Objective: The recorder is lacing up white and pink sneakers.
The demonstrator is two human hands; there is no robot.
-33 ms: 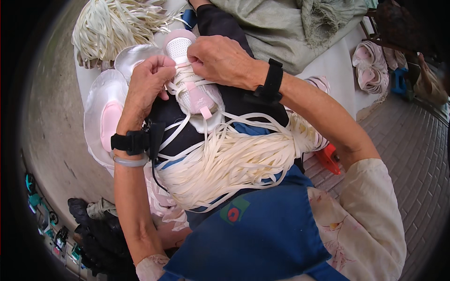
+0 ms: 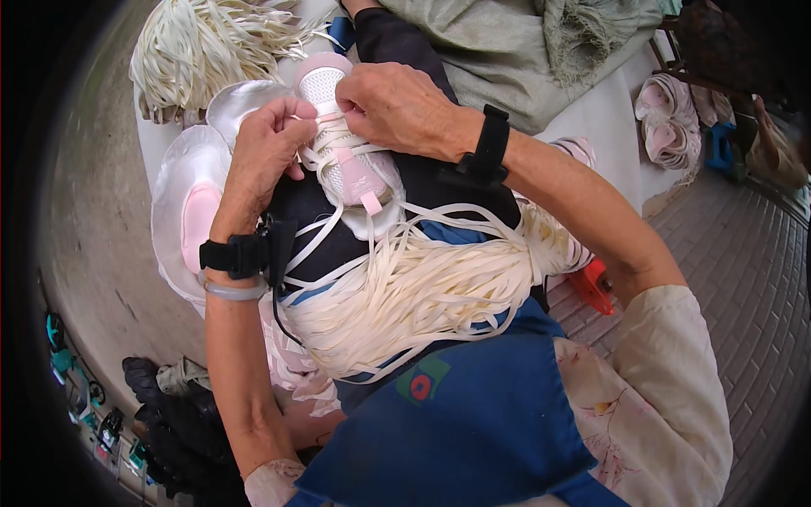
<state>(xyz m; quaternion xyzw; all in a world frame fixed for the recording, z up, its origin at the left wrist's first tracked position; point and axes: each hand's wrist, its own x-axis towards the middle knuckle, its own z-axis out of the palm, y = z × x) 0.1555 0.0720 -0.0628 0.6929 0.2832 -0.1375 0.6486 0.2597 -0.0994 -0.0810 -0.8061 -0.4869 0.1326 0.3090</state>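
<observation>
A white mesh and pink shoe upper point(image 2: 345, 177) lies across my lap, its tongue pointing away from me. Cream flat shoelace point(image 2: 336, 135) crosses it in several rows. On its left edge my left hand point(image 2: 269, 144) is closed, thumb and forefinger pinching the lace beside the eyelets. My right hand point(image 2: 401, 106) is closed too, its curled fingertips at the lace on the right edge; they partly hide what they grip. A thick bundle of loose cream laces point(image 2: 422, 287) is spread over my lap, against my blue apron point(image 2: 456, 414).
Another lace bundle point(image 2: 211, 51) lies at the far left, beside white and pink shoe uppers point(image 2: 182, 182). Grey-green sacking point(image 2: 498, 63) covers the far side. More pink uppers point(image 2: 667, 122) are stacked at the right. A red object point(image 2: 594, 286) sits below my right forearm.
</observation>
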